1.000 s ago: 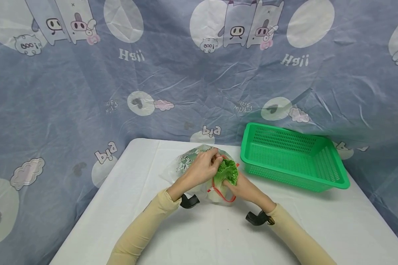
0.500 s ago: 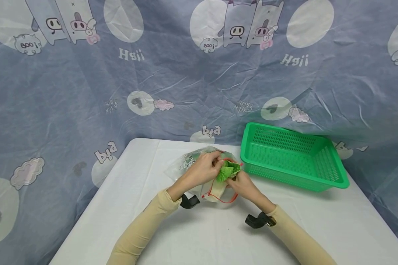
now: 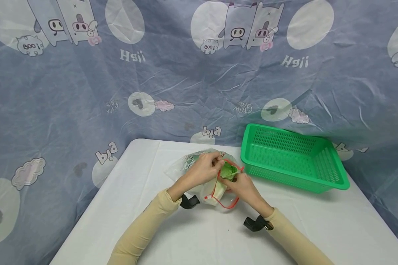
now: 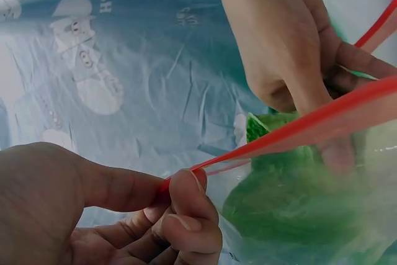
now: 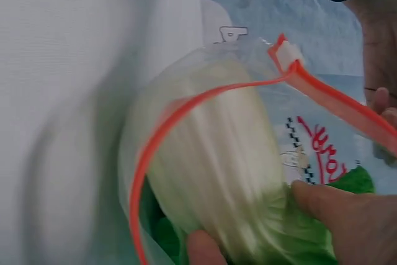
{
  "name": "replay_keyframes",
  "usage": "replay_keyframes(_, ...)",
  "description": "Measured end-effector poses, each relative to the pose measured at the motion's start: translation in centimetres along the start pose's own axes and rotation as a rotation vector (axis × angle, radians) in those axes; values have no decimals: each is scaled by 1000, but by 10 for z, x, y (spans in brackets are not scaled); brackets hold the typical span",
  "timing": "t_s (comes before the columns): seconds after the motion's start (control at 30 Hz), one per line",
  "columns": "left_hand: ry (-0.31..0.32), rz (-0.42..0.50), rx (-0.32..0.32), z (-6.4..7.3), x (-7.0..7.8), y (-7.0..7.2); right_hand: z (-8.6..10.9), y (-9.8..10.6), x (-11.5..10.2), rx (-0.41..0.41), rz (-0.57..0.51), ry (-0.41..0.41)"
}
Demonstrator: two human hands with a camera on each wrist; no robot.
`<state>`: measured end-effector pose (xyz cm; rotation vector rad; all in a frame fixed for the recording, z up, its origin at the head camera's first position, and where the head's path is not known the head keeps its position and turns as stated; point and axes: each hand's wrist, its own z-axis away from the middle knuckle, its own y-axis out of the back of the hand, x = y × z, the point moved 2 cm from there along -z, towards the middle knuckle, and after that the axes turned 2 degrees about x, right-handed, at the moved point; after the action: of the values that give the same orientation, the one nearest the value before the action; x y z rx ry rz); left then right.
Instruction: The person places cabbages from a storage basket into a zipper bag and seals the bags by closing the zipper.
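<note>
1. Cabbage (image 5: 223, 159) sits partly in the open bag (image 3: 182, 165), its leafy end held by the right hand (image 3: 247, 186).
2. Leaves might tear if squeezed hard, or snag should the rim (image 4: 322, 118) sag.
3. Long axis runs from that grip toward the person, pale base nearest.
4. Left of it, the left hand (image 3: 203, 167) pinches the rim.

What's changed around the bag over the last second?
The near side of the red zip edge on the zip bag has shifted toward the person, and less of the leafy green on the napa cabbage shows. Nothing was let go: the right hand still holds the cabbage, the left hand still pinches the zip edge. The green basket stayed put.
</note>
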<state>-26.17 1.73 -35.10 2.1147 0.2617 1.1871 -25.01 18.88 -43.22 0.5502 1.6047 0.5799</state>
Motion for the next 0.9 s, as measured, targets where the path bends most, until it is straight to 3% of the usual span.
replay_keyframes(0.17, 8, 9, 29, -1, -2, 5, 9, 21, -13, -29, 69, 24)
replay_keyframes(0.3, 18, 12, 32, -1, -4, 7, 14, 39, -20, -27, 51, 40)
replay_keyframes(0.43, 17, 16, 25, -1, -4, 8, 12, 51, -21, 88, 60, 46)
replay_keyframes(0.6, 6, 31, 17, -1, -4, 9, 5, 54, -15, 252, 153, 127)
replay_keyframes(0.9, 24, 65, 12, -1, -4, 11, -4, 53, -7, 293, 141, 188)
